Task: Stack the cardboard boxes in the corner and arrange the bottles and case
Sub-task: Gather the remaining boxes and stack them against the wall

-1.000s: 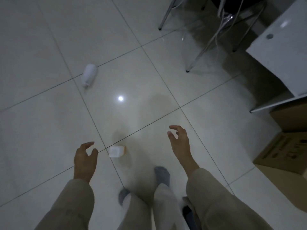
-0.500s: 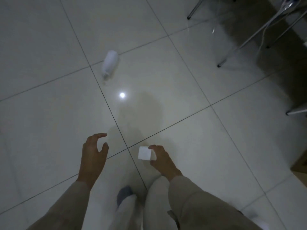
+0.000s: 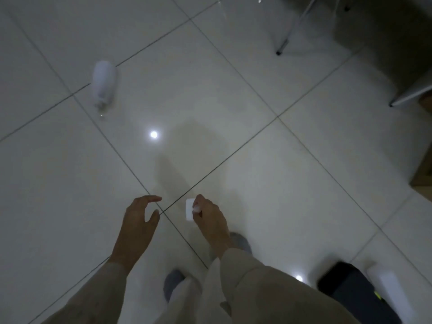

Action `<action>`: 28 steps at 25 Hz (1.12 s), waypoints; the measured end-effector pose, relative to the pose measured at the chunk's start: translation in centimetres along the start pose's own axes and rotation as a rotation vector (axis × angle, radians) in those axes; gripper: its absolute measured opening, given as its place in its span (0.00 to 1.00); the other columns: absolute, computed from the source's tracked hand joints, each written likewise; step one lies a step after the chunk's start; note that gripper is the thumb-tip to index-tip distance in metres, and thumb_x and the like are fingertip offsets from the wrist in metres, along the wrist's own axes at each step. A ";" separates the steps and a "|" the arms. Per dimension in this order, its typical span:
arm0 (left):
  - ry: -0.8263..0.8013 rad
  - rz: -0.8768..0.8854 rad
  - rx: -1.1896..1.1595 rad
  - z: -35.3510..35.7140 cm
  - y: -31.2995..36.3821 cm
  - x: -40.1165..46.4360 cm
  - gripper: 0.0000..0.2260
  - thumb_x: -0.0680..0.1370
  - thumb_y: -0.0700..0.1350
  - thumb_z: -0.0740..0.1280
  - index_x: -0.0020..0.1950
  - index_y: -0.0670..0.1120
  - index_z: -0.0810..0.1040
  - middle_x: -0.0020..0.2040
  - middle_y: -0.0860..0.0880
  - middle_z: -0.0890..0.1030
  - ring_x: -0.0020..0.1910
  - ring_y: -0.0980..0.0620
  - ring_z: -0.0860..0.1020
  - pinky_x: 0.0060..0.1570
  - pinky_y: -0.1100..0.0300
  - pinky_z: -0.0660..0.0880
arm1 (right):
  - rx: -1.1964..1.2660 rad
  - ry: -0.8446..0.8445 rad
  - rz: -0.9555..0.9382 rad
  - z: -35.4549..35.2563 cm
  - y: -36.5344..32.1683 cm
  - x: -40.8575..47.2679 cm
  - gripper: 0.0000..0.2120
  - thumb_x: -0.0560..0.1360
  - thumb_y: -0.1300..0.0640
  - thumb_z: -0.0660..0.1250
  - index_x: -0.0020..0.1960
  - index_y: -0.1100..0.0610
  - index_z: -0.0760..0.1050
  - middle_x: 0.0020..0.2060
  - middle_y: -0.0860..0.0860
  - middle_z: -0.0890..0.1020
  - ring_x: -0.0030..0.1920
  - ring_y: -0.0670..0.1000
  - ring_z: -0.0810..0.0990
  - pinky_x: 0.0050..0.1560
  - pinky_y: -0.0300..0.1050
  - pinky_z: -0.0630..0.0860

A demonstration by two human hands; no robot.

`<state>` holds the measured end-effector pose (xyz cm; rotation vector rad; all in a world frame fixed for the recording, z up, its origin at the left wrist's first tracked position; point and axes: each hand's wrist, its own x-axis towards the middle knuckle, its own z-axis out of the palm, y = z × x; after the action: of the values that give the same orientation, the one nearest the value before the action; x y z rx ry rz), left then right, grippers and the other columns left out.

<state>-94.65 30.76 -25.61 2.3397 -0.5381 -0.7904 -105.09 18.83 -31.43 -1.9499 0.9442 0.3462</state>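
A small white case (image 3: 189, 209) is in my right hand (image 3: 209, 218), which is closed on it just above the tiled floor near my feet. My left hand (image 3: 140, 216) hovers to the left of it with fingers apart and nothing in it. A white bottle (image 3: 104, 83) lies on its side on the floor, far up at the left. Another white bottle (image 3: 392, 291) lies at the lower right, against a black object (image 3: 346, 288). A sliver of cardboard box (image 3: 423, 169) shows at the right edge.
Metal chair legs (image 3: 282, 46) stand at the top right. A white table edge (image 3: 411, 94) reaches in from the right. My socked feet (image 3: 174, 281) are below my hands. White tiled floor (image 3: 280, 183) stretches between the bottles.
My right hand has closed on the small white case and holds it off the floor. The view has shifted, bringing the black object and second bottle into sight at lower right.
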 end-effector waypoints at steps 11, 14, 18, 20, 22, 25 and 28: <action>-0.387 0.495 0.100 8.9 30.2 -1.7 0.25 0.73 0.39 0.67 0.67 0.54 0.66 0.65 0.56 0.68 0.65 0.55 0.66 0.63 0.64 0.60 | 0.519 0.431 -0.059 -29.9 2.2 -12.4 0.06 0.73 0.63 0.64 0.38 0.57 0.68 0.28 0.44 0.69 0.30 0.42 0.70 0.33 0.31 0.65; -0.415 0.570 0.136 12.8 38.0 -1.8 0.23 0.74 0.40 0.66 0.68 0.54 0.67 0.69 0.53 0.68 0.68 0.53 0.66 0.64 0.63 0.61 | 0.606 0.535 -0.039 -37.5 5.3 -14.5 0.05 0.72 0.64 0.64 0.39 0.60 0.70 0.29 0.44 0.70 0.31 0.43 0.70 0.33 0.32 0.66; -0.498 0.665 0.146 19.2 47.4 -1.0 0.23 0.75 0.42 0.65 0.68 0.56 0.65 0.68 0.55 0.68 0.68 0.54 0.66 0.64 0.64 0.62 | 0.626 0.635 -0.008 -46.7 11.1 -15.6 0.06 0.72 0.63 0.65 0.39 0.57 0.69 0.30 0.45 0.71 0.33 0.44 0.70 0.35 0.34 0.67; -0.516 0.688 0.155 22.5 51.4 -0.6 0.23 0.76 0.42 0.64 0.69 0.55 0.64 0.68 0.55 0.68 0.68 0.55 0.67 0.63 0.64 0.62 | 0.632 0.690 0.015 -50.6 14.0 -15.5 0.07 0.72 0.63 0.65 0.39 0.56 0.69 0.30 0.44 0.71 0.34 0.44 0.71 0.36 0.34 0.68; -0.539 0.710 0.178 26.2 55.2 0.1 0.22 0.76 0.42 0.64 0.69 0.53 0.65 0.69 0.54 0.68 0.67 0.54 0.67 0.63 0.64 0.63 | 0.647 0.755 0.043 -54.2 17.2 -15.0 0.07 0.72 0.63 0.65 0.39 0.55 0.68 0.30 0.43 0.71 0.35 0.44 0.71 0.38 0.35 0.70; -0.564 0.745 0.242 31.3 59.4 1.7 0.21 0.77 0.42 0.63 0.69 0.51 0.65 0.69 0.52 0.68 0.67 0.53 0.67 0.62 0.66 0.61 | 0.647 0.818 0.092 -58.5 21.9 -13.3 0.07 0.73 0.63 0.64 0.40 0.56 0.68 0.31 0.44 0.71 0.34 0.45 0.70 0.37 0.36 0.69; -0.570 0.749 0.325 36.4 63.1 4.1 0.20 0.77 0.42 0.62 0.69 0.50 0.65 0.70 0.51 0.68 0.68 0.51 0.67 0.64 0.64 0.62 | 0.594 0.843 0.186 -62.0 27.3 -10.5 0.07 0.73 0.61 0.65 0.42 0.55 0.67 0.35 0.49 0.72 0.35 0.48 0.71 0.35 0.32 0.67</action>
<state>-126.48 -32.87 -9.26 1.8879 -1.7644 -1.0253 -139.98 -35.46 -8.44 -1.4273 1.5445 -0.6535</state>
